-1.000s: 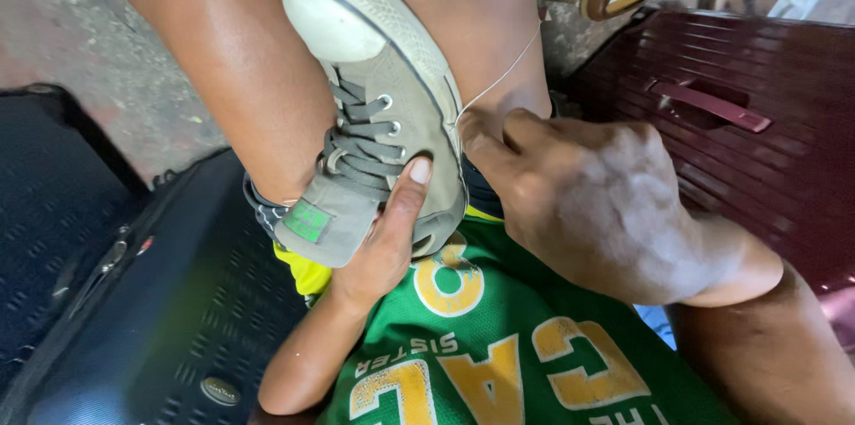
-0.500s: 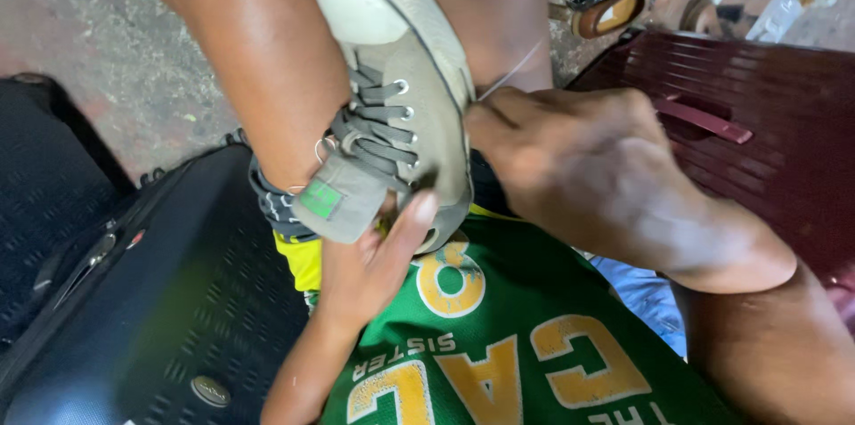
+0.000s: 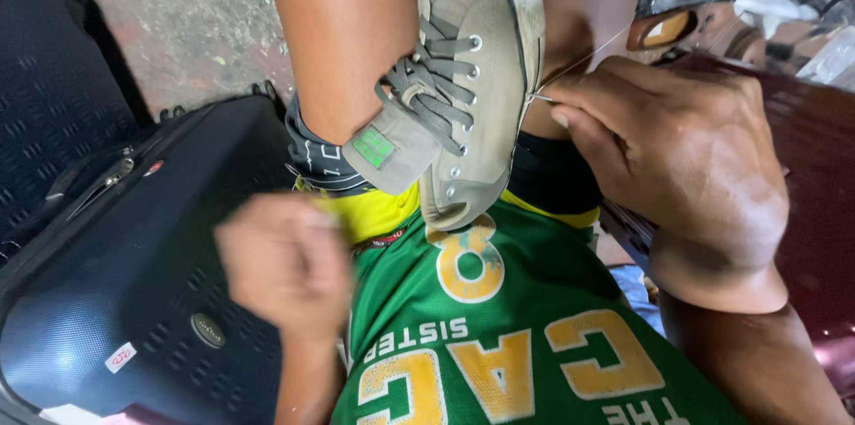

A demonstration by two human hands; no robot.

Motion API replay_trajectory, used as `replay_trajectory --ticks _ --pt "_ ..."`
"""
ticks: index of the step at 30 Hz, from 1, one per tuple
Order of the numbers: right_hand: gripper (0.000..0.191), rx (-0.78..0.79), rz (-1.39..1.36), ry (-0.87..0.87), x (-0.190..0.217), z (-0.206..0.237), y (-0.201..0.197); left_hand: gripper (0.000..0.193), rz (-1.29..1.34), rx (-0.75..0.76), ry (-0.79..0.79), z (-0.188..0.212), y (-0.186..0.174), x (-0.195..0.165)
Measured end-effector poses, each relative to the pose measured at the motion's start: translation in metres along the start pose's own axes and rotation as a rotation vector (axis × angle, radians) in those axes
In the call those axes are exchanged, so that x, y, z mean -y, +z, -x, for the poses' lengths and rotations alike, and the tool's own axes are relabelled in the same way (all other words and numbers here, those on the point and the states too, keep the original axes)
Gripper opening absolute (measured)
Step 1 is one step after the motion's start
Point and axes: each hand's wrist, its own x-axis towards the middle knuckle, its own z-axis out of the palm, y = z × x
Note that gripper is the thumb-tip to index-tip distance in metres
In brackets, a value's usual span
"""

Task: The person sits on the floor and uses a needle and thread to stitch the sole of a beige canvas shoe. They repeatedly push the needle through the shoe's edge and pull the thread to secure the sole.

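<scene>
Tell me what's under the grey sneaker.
Under the grey sneaker show a green and yellow jersey and dark cloth. The right hand pinches thread at its sole; whatever the shoe covers stays hidden.

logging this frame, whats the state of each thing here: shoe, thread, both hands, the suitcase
grey sneaker: laced, held between the knees, sole edge turned to the right hand
thread: pulled taut from the sole edge
right hand: fingers pinched at the sole edge where the thread leaves it
left hand: off the sneaker, loosely closed, blurred
dark suitcase: shut, lying flat
</scene>
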Motion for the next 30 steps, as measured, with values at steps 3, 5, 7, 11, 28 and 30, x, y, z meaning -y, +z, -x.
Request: replay_trajectory --ticks 3,5,7,11,28,30 --pt "0.011 -0.008 0.001 -0.016 -0.001 0.006 0.003 0.029 0.009 0.328 0.19 0.002 0.032 -0.017" --pt "0.012 -0.013 -0.013 -0.019 -0.001 0.009 0.002 0.031 0.045 0.346 0.258 -0.002 0.047 -0.017" --pt "0.015 -0.043 -0.025 -0.013 -0.002 0.011 0.0 0.024 0.044 0.265 0.262 -0.004 0.056 -0.015" --pt "0.013 -0.072 -0.17 0.027 -0.005 0.011 -0.004 0.01 0.578 0.208 -0.11 0.01 0.042 -0.007" --pt "0.014 -0.07 -0.32 -0.054 -0.056 0.026 0.008 0.018 0.842 0.381 -0.606 0.007 0.077 -0.028" --pt "0.013 -0.059 -0.306 -0.096 -0.061 0.025 0.006 0.015 0.772 0.371 -0.671 0.008 0.082 -0.027"
